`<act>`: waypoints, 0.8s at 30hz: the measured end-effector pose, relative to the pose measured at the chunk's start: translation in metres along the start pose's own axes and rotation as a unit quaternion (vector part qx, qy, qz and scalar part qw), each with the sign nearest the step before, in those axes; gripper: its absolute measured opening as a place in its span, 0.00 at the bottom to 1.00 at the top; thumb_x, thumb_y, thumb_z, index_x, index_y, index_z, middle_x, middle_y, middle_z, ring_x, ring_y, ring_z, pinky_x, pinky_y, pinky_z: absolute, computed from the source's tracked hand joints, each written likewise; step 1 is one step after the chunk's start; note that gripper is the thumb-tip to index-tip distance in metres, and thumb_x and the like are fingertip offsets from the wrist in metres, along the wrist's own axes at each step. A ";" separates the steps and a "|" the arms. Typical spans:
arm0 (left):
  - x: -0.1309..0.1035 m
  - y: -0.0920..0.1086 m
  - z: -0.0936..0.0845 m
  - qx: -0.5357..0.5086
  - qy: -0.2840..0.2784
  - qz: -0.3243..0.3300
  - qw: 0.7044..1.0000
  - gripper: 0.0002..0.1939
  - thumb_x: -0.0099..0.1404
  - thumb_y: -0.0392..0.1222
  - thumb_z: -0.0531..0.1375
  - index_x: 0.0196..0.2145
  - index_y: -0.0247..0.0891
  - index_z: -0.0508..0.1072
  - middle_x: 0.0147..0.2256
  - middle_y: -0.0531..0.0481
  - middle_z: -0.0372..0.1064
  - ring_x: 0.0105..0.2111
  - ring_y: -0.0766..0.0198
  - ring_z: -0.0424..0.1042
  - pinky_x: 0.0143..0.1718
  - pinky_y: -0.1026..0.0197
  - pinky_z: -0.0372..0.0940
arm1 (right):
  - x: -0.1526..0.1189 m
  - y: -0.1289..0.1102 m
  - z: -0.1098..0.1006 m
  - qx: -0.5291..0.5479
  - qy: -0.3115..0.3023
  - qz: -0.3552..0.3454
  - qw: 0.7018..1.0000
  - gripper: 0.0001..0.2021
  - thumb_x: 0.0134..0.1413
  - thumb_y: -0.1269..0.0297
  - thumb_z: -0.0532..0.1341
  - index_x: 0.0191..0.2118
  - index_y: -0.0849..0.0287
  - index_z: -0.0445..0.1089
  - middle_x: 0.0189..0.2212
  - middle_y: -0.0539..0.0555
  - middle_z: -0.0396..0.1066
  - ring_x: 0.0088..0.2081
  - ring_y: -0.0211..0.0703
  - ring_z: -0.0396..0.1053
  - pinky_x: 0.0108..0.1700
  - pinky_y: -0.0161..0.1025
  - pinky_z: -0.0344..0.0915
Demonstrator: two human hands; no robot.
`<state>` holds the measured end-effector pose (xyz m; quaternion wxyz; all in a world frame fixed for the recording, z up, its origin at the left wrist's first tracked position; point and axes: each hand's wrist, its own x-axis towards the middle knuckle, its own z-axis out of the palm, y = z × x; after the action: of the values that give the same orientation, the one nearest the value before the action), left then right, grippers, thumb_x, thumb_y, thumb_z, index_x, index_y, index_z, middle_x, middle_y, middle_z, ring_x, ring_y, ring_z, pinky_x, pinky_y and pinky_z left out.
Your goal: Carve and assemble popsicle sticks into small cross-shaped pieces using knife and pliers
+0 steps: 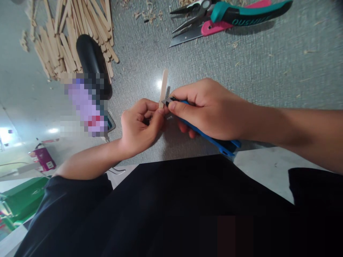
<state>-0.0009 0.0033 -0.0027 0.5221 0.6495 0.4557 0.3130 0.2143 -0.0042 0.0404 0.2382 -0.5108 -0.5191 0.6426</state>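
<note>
My left hand (143, 125) pinches the lower end of a wooden popsicle stick (164, 84), which points away from me over the table. In my right hand (211, 110) is a blue utility knife (200, 132), its handle running back under the palm toward my body. The short blade (164, 102) meets the stick's right edge just above my left fingertips. Both hands are closed and close together. My fingers hide the stick's near end.
Many popsicle sticks (72, 32) lie heaped at the far left, beside a black rounded object (92, 60) and a blurred-out purple item (84, 103). Teal-handled pliers (241, 14) rest over a pink-handled blade (209, 29) at the far right. Wood shavings (150, 14) dot the grey table (139, 71).
</note>
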 end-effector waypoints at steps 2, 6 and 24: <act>0.000 0.001 0.001 0.008 0.002 -0.002 1.000 0.23 0.80 0.66 0.68 0.37 0.45 0.78 0.22 0.54 0.75 0.18 0.67 0.70 0.17 0.60 0.56 | 0.000 0.001 0.001 -0.003 0.005 0.003 1.000 0.22 0.81 0.67 0.63 0.28 0.53 0.65 0.20 0.48 0.71 0.19 0.37 0.68 0.23 0.40 0.61; 0.002 0.004 0.001 0.019 -0.001 0.013 1.000 0.25 0.79 0.68 0.67 0.36 0.44 0.77 0.22 0.54 0.74 0.18 0.68 0.68 0.17 0.60 0.56 | -0.003 0.000 0.004 -0.020 0.021 0.030 0.999 0.22 0.80 0.66 0.63 0.28 0.53 0.64 0.19 0.49 0.70 0.19 0.37 0.66 0.23 0.40 0.60; 0.002 0.004 -0.003 0.247 -0.011 0.182 0.952 0.12 0.85 0.47 0.61 0.41 0.42 0.75 0.26 0.56 0.71 0.21 0.69 0.63 0.27 0.61 0.53 | -0.005 0.012 0.010 -0.004 0.028 0.056 0.998 0.24 0.81 0.59 0.63 0.29 0.51 0.58 0.16 0.48 0.65 0.17 0.39 0.64 0.21 0.43 0.58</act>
<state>-0.0020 0.0058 0.0018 0.2847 0.8336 0.3866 0.2731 0.2095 -0.0166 0.0304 0.2143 -0.5580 -0.4851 0.6382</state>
